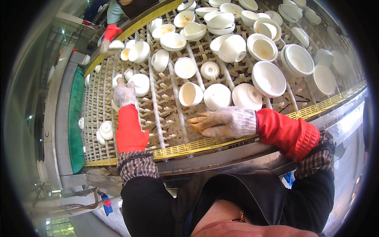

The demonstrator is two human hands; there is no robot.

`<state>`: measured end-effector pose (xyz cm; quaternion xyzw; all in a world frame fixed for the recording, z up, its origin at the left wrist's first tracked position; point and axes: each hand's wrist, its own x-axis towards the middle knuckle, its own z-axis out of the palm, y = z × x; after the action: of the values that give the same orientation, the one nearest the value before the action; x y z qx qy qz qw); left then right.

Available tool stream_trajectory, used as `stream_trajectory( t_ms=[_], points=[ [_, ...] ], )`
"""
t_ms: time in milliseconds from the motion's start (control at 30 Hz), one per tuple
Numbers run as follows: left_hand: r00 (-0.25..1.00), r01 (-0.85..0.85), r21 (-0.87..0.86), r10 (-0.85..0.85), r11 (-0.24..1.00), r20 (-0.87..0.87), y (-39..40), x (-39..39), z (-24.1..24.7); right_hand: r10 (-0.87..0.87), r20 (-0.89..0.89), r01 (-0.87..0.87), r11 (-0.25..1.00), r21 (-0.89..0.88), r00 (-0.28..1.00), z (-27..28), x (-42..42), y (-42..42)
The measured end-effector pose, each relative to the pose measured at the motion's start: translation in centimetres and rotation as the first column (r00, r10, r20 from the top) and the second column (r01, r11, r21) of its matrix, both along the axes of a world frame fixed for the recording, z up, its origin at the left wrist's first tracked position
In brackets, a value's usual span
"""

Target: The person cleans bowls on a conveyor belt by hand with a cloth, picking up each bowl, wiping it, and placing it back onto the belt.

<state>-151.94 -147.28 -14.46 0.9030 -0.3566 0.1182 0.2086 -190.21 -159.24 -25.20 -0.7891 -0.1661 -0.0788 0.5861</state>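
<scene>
My left hand (124,94), in a pale knit glove and red sleeve, reaches over the peg conveyor (161,114). Its fingers are at a small white bowl (116,80) and the edge of a larger upturned white bowl (139,85); whether they grip either is hidden. My right hand (223,122), in a stained knit glove, hovers palm down near the conveyor's front edge with its fingers stretched leftward, holding nothing. Just beyond it rest upturned bowls, one white (217,97) and one with a mark on its base (247,96). A bowl on its side (191,94) lies farther left.
Several bowls, some food-stained, crowd the right and far parts; one stack (298,60) leans there. A yellow guard strip (204,146) edges the belt. A green curtain (75,121) hangs at the left end. Across the belt, another person's gloved hand (106,47) holds a bowl (116,44).
</scene>
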Motion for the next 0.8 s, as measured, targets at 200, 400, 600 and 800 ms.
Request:
stream_trajectory(
  t_ms=[200,400,600,800],
  points=[
    [0.693,0.612,0.116,-0.601,0.782,0.398,-2.3,-8.0,-4.3,-0.079,0.011,0.078,0.994,0.082,0.997,0.7,-0.7,0.0],
    [0.534,0.615,0.431,-0.751,0.660,0.387,-6.7,-10.5,-5.4,-0.099,0.019,0.098,0.995,0.020,0.995,0.9,-1.0,0.5],
    [0.842,0.520,0.132,-0.480,0.844,-0.246,-6.8,-12.2,-1.9,-0.062,0.062,0.063,0.998,-0.014,0.996,1.0,-1.5,-0.3],
    [0.874,0.440,0.249,-0.348,0.863,-0.340,0.5,-4.9,-1.2,0.033,-0.026,-0.034,0.998,-0.045,0.999,3.6,-2.0,-0.6]
  ],
)
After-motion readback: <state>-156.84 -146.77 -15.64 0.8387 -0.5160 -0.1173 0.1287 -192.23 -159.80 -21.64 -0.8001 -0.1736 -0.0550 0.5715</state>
